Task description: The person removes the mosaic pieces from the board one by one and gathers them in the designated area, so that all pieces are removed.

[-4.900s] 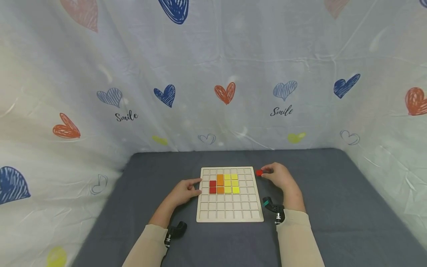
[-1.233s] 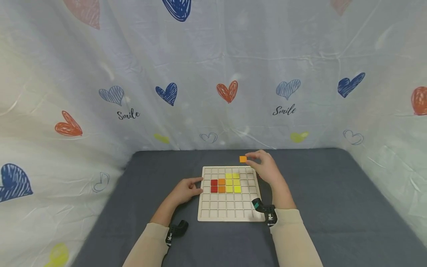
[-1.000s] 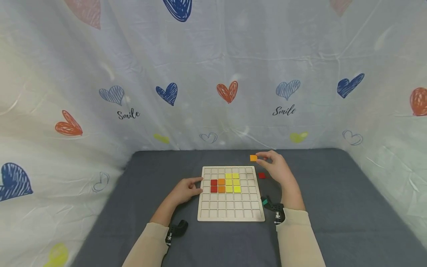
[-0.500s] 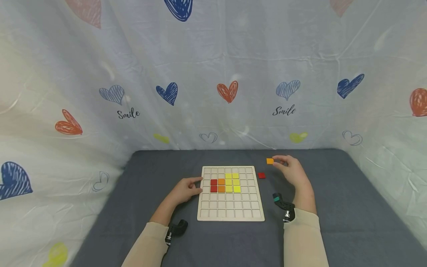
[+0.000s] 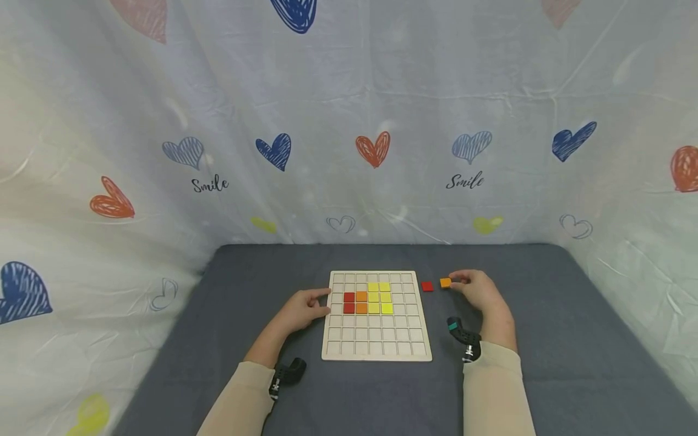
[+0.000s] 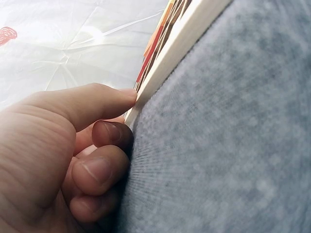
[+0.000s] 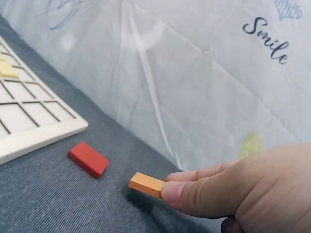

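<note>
A pale wooden grid board lies on the dark cloth, bearing red tiles, orange tiles and several yellow tiles. At its left edge, my left hand touches the rim with index finger and thumb; the left wrist view has the thumb against the side and the other fingers curled. My right hand pinches an orange tile by its right side, to the right of the board. In the right wrist view this orange tile hangs slightly above the cloth, its held end hidden by the thumb.
A loose red tile lies on the cloth between the board and the held orange one. Behind the table hangs a pale curtain printed with hearts. Black wrist mounts sit on both wrists.
The red tile has been let go on the cloth. My right hand has taken an orange tile off the board, carried it right and lowered it beside the red one. My left hand stays put.
</note>
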Demonstrator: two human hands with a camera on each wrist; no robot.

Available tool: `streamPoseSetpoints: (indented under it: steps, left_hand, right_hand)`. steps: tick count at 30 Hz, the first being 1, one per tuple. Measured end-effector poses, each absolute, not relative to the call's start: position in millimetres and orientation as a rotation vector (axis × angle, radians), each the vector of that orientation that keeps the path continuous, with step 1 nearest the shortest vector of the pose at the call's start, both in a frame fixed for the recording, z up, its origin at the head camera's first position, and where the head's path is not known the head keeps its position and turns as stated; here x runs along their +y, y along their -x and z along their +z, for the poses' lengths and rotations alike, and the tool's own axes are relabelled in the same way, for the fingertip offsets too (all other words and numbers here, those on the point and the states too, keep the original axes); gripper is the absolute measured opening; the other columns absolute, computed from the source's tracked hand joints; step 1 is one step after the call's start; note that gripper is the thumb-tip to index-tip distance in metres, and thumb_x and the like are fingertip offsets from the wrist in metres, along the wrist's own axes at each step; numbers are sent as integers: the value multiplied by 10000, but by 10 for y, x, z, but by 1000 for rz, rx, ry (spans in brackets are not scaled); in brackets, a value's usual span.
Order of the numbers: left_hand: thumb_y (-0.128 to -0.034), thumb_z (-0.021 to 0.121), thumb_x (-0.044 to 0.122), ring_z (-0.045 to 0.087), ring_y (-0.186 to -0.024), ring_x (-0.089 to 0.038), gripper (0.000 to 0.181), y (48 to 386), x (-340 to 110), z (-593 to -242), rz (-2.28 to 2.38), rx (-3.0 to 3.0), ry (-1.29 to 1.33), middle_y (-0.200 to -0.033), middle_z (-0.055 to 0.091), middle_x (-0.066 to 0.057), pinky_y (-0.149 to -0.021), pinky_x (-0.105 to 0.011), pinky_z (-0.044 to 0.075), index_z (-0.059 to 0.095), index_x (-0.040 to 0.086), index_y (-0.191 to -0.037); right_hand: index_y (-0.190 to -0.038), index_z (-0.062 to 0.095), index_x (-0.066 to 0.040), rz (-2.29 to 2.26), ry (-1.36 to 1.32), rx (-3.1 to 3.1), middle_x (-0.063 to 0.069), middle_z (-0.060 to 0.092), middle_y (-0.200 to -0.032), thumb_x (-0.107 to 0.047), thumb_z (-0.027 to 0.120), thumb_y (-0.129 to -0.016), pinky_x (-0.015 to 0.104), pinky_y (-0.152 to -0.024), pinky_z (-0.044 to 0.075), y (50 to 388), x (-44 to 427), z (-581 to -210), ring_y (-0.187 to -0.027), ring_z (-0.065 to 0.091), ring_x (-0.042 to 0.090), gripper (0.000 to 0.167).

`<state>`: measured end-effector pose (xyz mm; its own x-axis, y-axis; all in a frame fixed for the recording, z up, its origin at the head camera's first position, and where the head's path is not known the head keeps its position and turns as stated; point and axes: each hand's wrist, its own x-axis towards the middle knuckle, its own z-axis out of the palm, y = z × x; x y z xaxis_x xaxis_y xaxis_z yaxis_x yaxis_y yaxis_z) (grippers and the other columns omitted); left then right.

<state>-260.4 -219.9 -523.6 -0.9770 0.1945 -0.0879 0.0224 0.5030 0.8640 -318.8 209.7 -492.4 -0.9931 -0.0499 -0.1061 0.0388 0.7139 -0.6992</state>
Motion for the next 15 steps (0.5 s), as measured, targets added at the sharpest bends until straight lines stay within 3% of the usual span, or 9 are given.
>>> streamPoseSetpoints:
  steps: [8, 15]
  left_hand:
    - [-944, 759, 137, 304, -425, -88, 541, 2606, -2197, -5232, 1477, 2561, -179, -582, 497, 17, -438, -271, 294, 595, 91, -1458]
    - [-942, 757, 117, 299, -426, -90, 535, 2597, -2193, -5229, 1489, 2562, -176, -580, 499, 14, -441, -277, 293, 598, 75, -1451]
  right_hand:
    - [-1248, 694, 25, -1078, 42, 2860, 172, 619, -1040, -147, 692, -995, 465, -803, 436, 3223, 2054, -5048, -900, 541, 299, 306]
    - [-1277, 685, 10, -1070, 23, 2864, 188, 625, -1092, -162, 685, -1001, 497, -846, 442, 3229, 2040, -5070, -941, 555, 310, 325]
